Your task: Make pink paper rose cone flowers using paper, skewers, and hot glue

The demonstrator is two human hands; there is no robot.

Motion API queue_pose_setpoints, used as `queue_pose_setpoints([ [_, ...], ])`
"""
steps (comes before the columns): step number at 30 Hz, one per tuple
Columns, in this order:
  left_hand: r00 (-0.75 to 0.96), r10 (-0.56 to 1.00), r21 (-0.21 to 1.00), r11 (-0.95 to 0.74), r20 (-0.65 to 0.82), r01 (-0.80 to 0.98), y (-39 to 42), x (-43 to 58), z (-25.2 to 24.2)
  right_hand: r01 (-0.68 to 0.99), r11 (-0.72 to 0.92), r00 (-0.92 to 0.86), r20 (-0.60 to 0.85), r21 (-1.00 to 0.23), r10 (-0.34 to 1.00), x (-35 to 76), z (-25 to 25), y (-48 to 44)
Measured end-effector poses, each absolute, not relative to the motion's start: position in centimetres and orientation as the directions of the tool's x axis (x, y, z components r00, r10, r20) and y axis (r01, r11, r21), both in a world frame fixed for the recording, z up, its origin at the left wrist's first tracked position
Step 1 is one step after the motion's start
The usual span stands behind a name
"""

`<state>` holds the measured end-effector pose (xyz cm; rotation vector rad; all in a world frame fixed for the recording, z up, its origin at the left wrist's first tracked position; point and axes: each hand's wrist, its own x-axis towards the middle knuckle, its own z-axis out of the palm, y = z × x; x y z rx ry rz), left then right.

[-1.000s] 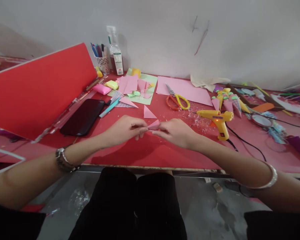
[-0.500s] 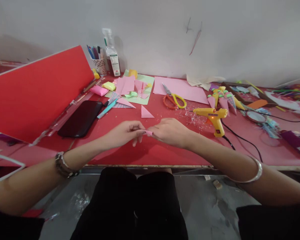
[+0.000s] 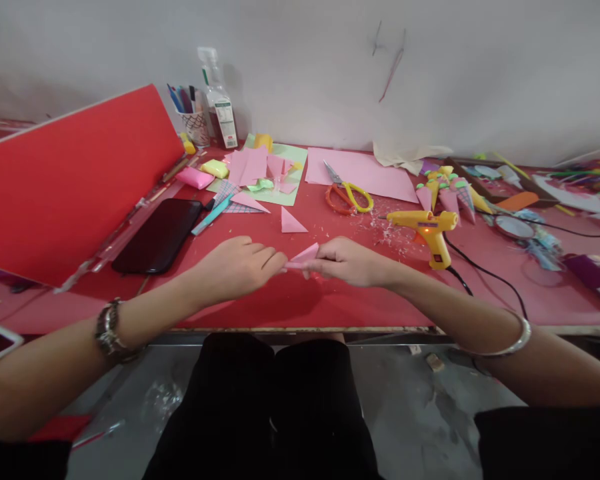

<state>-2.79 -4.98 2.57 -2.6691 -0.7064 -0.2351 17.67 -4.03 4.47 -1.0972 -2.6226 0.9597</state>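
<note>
Both my hands meet over the red table (image 3: 330,307) near its front edge. My left hand (image 3: 233,267) and my right hand (image 3: 347,261) pinch the two ends of a small pink paper piece (image 3: 303,257), which looks partly rolled or folded into a pointed shape. The fingers of both hands are closed on it. Just behind my hands, a loose pink paper triangle (image 3: 291,222) lies flat on the table.
A yellow glue gun (image 3: 427,227) with its cable stands right of my hands, with scissors (image 3: 347,195) and pink paper sheets (image 3: 360,173) behind. A black phone (image 3: 157,235) and a tilted red board (image 3: 75,180) are at left. Finished paper cones (image 3: 447,193) lie at right.
The pink piece, nearly hidden between my fingers half a second ago, now shows more, with a point sticking up. Both hands stay together in the same place.
</note>
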Motion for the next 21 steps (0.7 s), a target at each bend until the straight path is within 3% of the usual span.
queue_pose_setpoints([
  [2, 0.877, 0.419, -0.384, -0.789, 0.235, 0.480, -5.0, -2.9, 2.5, 0.569, 0.501, -0.738, -0.137, -0.652, 0.660, 17.8, 4.3, -4.0],
  [4, 0.869, 0.461, -0.372, -0.786, 0.177, 0.493, -5.1, -3.0, 2.6, 0.574, 0.534, -0.745, -0.124, -0.620, 0.656, 17.7, 4.3, -4.0],
  [9, 0.788, 0.613, -0.164, -0.784, -0.051, 0.599, -5.1, -2.8, 3.0, 0.601, 0.692, -0.778, -0.094, -0.400, 0.621, 17.1, 4.6, -4.4],
  [13, 0.770, 0.631, 0.094, -0.764, -0.094, 0.638, -5.0, -2.7, 3.4, 0.615, 0.768, -0.788, -0.094, -0.177, 0.609, 16.8, 4.4, -4.9],
  [16, 0.776, 0.622, 0.363, -0.703, -0.101, 0.611, -5.0, -2.9, 3.7, 0.551, 0.832, -0.835, -0.026, -0.062, 0.550, 16.8, 4.0, -5.1],
  [19, 0.756, 0.610, 0.689, -0.443, -0.239, 0.574, -5.2, -3.0, 3.9, 0.461, 0.885, -0.887, 0.062, 0.065, 0.458, 16.9, 3.8, -5.1],
  [21, 0.743, 0.582, 0.822, -0.210, -0.329, 0.529, -5.3, -2.8, 3.9, 0.433, 0.890, -0.901, 0.103, 0.145, 0.422, 17.0, 3.9, -4.9],
])
